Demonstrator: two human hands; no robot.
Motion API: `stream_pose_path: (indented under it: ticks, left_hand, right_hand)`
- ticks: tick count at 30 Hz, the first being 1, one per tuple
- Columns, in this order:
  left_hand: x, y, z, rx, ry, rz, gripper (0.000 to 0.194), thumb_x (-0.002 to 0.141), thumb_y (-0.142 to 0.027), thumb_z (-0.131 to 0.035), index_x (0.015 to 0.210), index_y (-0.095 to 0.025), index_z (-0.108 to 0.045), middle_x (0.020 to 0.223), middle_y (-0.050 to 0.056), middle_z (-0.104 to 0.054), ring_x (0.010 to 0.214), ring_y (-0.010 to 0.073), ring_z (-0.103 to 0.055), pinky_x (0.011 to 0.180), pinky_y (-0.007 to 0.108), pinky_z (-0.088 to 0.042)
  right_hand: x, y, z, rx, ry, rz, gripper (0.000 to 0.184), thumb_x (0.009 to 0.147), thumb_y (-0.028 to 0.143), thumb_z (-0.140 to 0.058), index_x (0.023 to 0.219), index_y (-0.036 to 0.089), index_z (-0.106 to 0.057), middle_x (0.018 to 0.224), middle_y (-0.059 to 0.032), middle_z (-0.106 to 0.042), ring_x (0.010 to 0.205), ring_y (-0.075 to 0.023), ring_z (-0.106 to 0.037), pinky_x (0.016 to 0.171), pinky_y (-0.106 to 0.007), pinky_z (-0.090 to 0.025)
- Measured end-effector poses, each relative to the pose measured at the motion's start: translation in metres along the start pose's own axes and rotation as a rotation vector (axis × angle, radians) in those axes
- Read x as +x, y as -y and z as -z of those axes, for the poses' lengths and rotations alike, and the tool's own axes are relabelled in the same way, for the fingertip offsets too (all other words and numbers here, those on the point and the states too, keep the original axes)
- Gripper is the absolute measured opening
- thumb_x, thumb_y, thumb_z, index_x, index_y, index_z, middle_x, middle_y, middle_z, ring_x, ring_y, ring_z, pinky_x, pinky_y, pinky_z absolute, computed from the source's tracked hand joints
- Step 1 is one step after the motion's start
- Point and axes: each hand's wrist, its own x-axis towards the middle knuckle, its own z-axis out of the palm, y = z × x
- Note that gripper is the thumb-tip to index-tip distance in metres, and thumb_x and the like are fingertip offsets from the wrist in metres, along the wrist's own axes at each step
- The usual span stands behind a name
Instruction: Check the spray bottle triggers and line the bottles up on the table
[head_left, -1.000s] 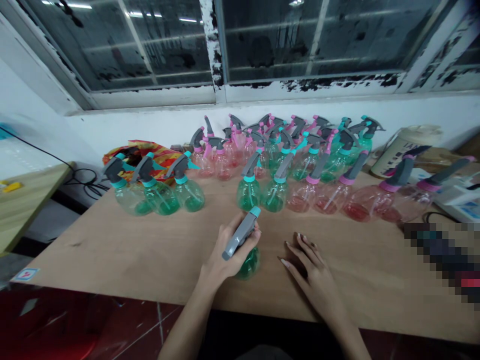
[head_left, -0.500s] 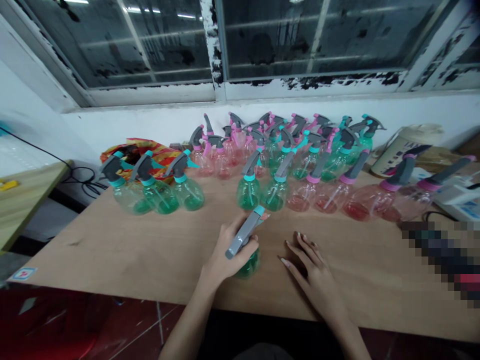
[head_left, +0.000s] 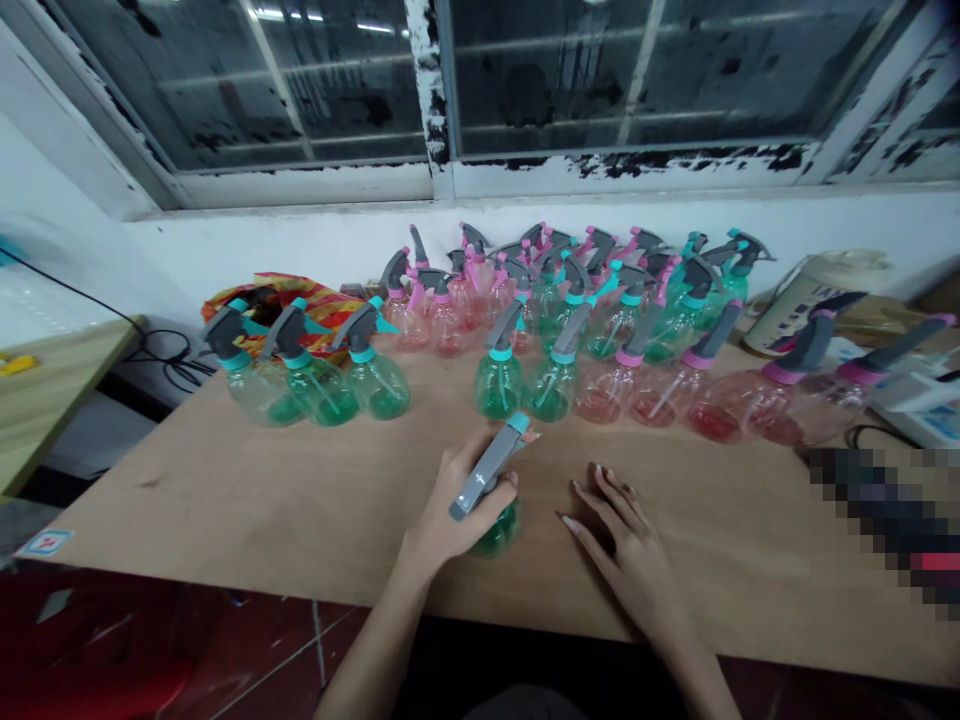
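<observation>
My left hand (head_left: 457, 500) is wrapped around the neck of a green spray bottle (head_left: 498, 530) near the table's front edge. The bottle's grey trigger head with a teal nozzle points away from me, and the hand covers much of its upper body. To its right, my right hand (head_left: 619, 525) rests on the table with fingers spread, holding nothing. Just beyond both hands stand two green spray bottles (head_left: 498, 385) and several pink spray bottles (head_left: 600, 395) in a row. Three more green spray bottles (head_left: 384, 385) stand at the left.
Behind the front row, several pink and green bottles (head_left: 630, 325) crowd against the wall. A red-and-yellow bag (head_left: 292, 290) lies at the back left. At the right are a cream container (head_left: 814, 300) and a blurred-out dark item (head_left: 877, 510). The wooden table (head_left: 247, 500) ends close in front of me.
</observation>
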Motion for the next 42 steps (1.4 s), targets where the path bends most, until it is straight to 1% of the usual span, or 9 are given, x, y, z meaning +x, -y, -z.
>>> stream_pose_path:
  ticks: [4,9,14,18,20,24,29,35,42]
  left_hand:
    - [-0.001,0.0003,-0.0001,-0.052,0.014,0.022,0.031,0.079,-0.018,-0.054,0.105,-0.028,-0.066,0.107,0.006,-0.069,0.102,0.0257,-0.065,0.097,0.044,-0.047]
    - [-0.0023,0.0013,-0.0014,-0.048,-0.015,0.05,0.019,0.081,-0.02,-0.054,0.095,-0.025,-0.065,0.093,0.005,-0.07,0.083,0.0217,-0.068,0.083,0.037,-0.053]
    - [-0.0002,-0.0032,-0.0011,-0.021,-0.022,0.029,0.006,0.083,-0.021,-0.055,0.083,-0.024,-0.06,0.077,0.002,-0.067,0.069,0.0185,-0.066,0.071,0.032,-0.053]
    - [0.0013,-0.0051,-0.0024,0.016,-0.037,-0.008,0.016,0.084,-0.021,-0.054,0.096,-0.026,-0.064,0.097,0.005,-0.07,0.09,0.0223,-0.067,0.087,0.038,-0.051]
    - [0.0009,-0.0048,-0.0038,0.04,-0.043,-0.015,0.022,0.083,-0.021,-0.054,0.102,-0.026,-0.065,0.102,0.005,-0.069,0.093,0.0228,-0.066,0.089,0.039,-0.05]
    - [-0.002,-0.0044,-0.0064,0.069,-0.069,0.004,0.028,0.083,-0.021,-0.054,0.109,-0.026,-0.064,0.1,0.006,-0.068,0.087,0.0217,-0.066,0.083,0.037,-0.052]
    - [-0.0041,-0.0051,-0.0079,0.059,-0.084,0.031,0.03,0.084,-0.021,-0.054,0.112,-0.025,-0.063,0.098,0.005,-0.069,0.083,0.0205,-0.066,0.081,0.036,-0.052]
    - [-0.0028,-0.0042,-0.0078,0.053,-0.104,-0.006,0.028,0.083,-0.022,-0.056,0.11,-0.025,-0.064,0.104,0.005,-0.069,0.092,0.0221,-0.067,0.084,0.036,-0.052]
    - [-0.0011,-0.0076,-0.007,0.025,-0.027,-0.013,0.02,0.087,-0.026,-0.052,0.105,-0.024,-0.063,0.102,0.006,-0.069,0.092,0.0223,-0.068,0.086,0.037,-0.053]
  right_hand:
    - [0.0001,-0.0001,-0.0003,-0.014,-0.002,0.008,0.048,0.092,0.049,-0.047,0.13,0.021,-0.056,0.143,-0.0121,-0.048,0.137,-0.0291,-0.037,0.11,-0.056,-0.032]
    - [0.0001,0.0002,-0.0001,-0.02,0.001,0.014,0.048,0.092,0.048,-0.047,0.13,0.02,-0.055,0.144,-0.0124,-0.047,0.137,-0.0286,-0.037,0.11,-0.056,-0.032]
    - [0.0007,0.0002,-0.0002,-0.016,0.009,0.006,0.048,0.092,0.048,-0.048,0.131,0.021,-0.055,0.144,-0.012,-0.047,0.137,-0.0291,-0.036,0.11,-0.056,-0.032]
    - [0.0005,-0.0005,-0.0004,-0.014,0.007,0.011,0.048,0.092,0.048,-0.048,0.13,0.02,-0.056,0.144,-0.0127,-0.047,0.137,-0.0294,-0.036,0.11,-0.056,-0.031]
    - [0.0004,-0.0004,-0.0002,-0.013,0.007,0.015,0.048,0.092,0.047,-0.049,0.13,0.019,-0.056,0.143,-0.0132,-0.048,0.137,-0.0292,-0.037,0.11,-0.056,-0.032]
    - [0.0006,0.0002,-0.0004,-0.003,-0.011,0.014,0.047,0.091,0.047,-0.049,0.128,0.019,-0.057,0.142,-0.0132,-0.048,0.136,-0.029,-0.038,0.111,-0.055,-0.031]
    - [0.0003,-0.0002,-0.001,-0.001,-0.02,0.015,0.047,0.092,0.048,-0.048,0.129,0.02,-0.057,0.142,-0.0123,-0.049,0.136,-0.0291,-0.038,0.11,-0.056,-0.032]
    - [0.0001,-0.0005,-0.0009,-0.011,-0.017,0.015,0.048,0.092,0.048,-0.048,0.128,0.017,-0.058,0.142,-0.0141,-0.049,0.136,-0.0299,-0.039,0.11,-0.055,-0.032]
    - [0.0008,-0.0001,-0.0015,-0.002,-0.014,0.011,0.048,0.092,0.048,-0.048,0.128,0.018,-0.058,0.143,-0.0134,-0.048,0.136,-0.0295,-0.038,0.111,-0.055,-0.03]
